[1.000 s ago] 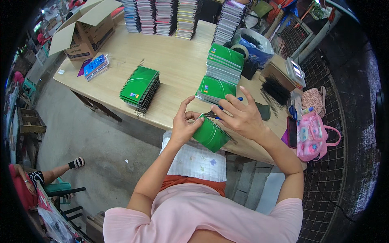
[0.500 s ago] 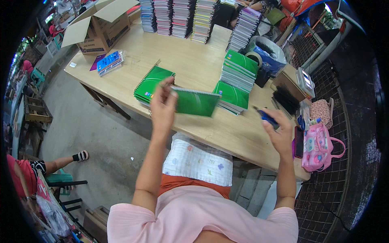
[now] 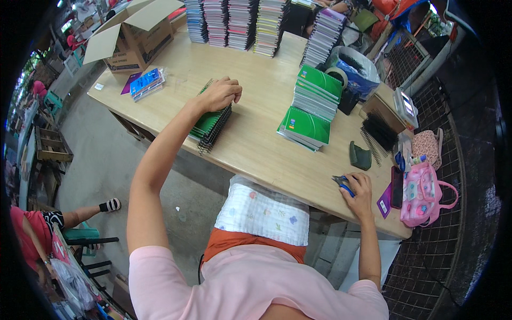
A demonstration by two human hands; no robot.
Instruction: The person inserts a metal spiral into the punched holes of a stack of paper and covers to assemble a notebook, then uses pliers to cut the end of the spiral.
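My left hand is over the far right corner of a small stack of green spiral notebooks, its fingers bent down over the top one. The black coils stick out along the stack's right and near edges. Near the front right edge of the table, my right hand is closed around blue-handled cutting pliers, low against the tabletop. Their dark jaws point left, and the palm hides part of the handles. Between my hands, farther in, stands a stepped pile of green-covered books.
Tall notebook stacks line the back, with an open carton at the far left. Blue packets lie near it. To the right are black wire coils, a dark green piece, a phone and a pink bag.
My left hand has carried the green notebook left and away from me onto the stack. My right hand has lowered the pliers to the tabletop, nearer the front edge.
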